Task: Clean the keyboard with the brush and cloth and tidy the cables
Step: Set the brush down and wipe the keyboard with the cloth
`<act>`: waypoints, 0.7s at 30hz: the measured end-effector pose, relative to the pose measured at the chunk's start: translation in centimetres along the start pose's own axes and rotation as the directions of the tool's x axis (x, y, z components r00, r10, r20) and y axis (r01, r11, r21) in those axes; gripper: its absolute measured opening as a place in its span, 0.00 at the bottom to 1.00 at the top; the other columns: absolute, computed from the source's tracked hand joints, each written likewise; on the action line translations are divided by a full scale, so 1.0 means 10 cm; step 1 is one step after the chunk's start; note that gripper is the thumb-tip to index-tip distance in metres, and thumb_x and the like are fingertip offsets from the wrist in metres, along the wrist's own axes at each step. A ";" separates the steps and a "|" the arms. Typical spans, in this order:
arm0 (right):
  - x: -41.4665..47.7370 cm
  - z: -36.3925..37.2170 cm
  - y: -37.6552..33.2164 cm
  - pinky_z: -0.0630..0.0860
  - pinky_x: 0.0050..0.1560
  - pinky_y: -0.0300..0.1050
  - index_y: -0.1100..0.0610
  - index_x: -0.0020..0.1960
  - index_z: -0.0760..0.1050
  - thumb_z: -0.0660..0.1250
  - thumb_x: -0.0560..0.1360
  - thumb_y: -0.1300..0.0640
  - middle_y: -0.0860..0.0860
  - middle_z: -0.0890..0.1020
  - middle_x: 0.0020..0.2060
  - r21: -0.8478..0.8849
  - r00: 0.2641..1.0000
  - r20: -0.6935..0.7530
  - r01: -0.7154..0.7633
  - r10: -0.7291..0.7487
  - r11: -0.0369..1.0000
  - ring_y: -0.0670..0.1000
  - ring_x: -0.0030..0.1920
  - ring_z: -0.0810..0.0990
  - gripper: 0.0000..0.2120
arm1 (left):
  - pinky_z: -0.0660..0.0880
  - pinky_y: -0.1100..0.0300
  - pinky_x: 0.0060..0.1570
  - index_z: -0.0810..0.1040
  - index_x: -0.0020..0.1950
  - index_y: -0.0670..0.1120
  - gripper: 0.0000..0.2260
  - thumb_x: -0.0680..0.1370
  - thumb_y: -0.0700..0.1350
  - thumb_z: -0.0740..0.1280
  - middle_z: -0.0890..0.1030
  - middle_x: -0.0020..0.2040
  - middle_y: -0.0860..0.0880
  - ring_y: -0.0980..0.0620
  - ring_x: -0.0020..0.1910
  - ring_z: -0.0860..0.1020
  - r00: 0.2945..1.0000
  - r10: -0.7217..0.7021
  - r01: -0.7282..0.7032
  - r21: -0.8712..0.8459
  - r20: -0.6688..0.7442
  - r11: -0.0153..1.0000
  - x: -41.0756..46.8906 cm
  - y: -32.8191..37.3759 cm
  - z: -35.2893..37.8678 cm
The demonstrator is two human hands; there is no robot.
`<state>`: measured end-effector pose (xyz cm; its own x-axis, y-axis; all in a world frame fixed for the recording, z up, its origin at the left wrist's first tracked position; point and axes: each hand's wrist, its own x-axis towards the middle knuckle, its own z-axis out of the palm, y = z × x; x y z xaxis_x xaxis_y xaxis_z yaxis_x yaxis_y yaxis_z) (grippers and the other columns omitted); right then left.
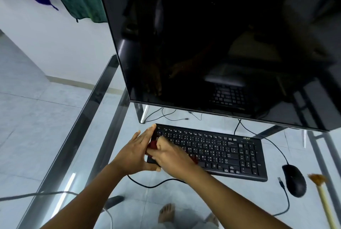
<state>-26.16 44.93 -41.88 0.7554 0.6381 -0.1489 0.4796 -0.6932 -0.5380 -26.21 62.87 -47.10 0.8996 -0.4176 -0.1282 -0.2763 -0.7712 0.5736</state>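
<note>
Low in the frame, the keyboard [212, 152] lies on the glass tabletop [103, 88]. The left hand [135, 152], fingers spread flat, braces its left end; the right hand [172, 154] presses a red cloth [152, 144] onto the keys. A mouse [294, 180] and brush [320, 188] lie lower right, under the monitor [212, 44].

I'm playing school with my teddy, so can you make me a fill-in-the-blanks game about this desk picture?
1. Both hands press a red cloth on the ____ end of the keyboard.
2. The mouse lies to the ____ of the keyboard.
3. The brush lies on the glass beside the ____.
4. The big screen behind the keyboard is ____.

Missing words: left; right; mouse; off
</note>
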 end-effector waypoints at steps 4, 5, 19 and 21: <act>0.11 -0.22 0.46 0.74 0.40 0.44 0.48 0.67 0.76 0.61 0.82 0.53 0.50 0.70 0.48 -0.026 0.967 -0.148 -0.216 0.210 0.976 0.51 0.42 0.74 0.15 | 0.40 0.60 0.75 0.36 0.79 0.51 0.56 0.67 0.74 0.67 0.46 0.79 0.58 0.66 0.75 0.44 1.000 -0.015 0.014 -0.028 -0.007 1.000 0.02 0.05 -0.02; 0.15 -0.27 0.54 0.76 0.42 0.45 0.48 0.66 0.77 0.61 0.82 0.53 0.49 0.71 0.48 0.026 0.916 -0.235 -0.327 0.324 0.945 0.51 0.43 0.75 0.15 | 0.39 0.62 0.74 0.37 0.79 0.51 0.55 0.67 0.73 0.67 0.46 0.78 0.58 0.67 0.73 0.43 1.000 -0.028 0.027 -0.040 -0.008 0.999 0.02 0.05 -0.01; 0.44 -0.02 0.45 0.68 0.39 0.39 0.55 0.65 0.72 0.52 0.83 0.52 0.46 0.71 0.48 -0.084 0.902 -0.261 -0.375 0.343 0.923 0.53 0.48 0.79 0.16 | 0.38 0.64 0.73 0.36 0.79 0.52 0.58 0.64 0.72 0.70 0.46 0.78 0.59 0.70 0.73 0.41 0.999 -0.043 0.043 -0.076 -0.008 0.996 0.04 0.04 0.02; 0.31 0.17 0.21 0.69 0.44 0.47 0.58 0.67 0.71 0.51 0.82 0.54 0.55 0.74 0.53 -0.099 0.980 -0.125 -0.166 0.153 0.981 0.59 0.54 0.76 0.17 | 0.42 0.59 0.76 0.37 0.79 0.52 0.58 0.64 0.72 0.71 0.48 0.79 0.58 0.65 0.76 0.48 0.999 -0.036 0.035 -0.088 -0.007 0.995 0.03 0.02 0.02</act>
<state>-23.53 46.01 -44.87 0.8696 0.4778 -0.1249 0.3895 -0.8191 -0.4211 -26.06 62.51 -47.24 0.9114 -0.3860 -0.1429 -0.2134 -0.7400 0.6378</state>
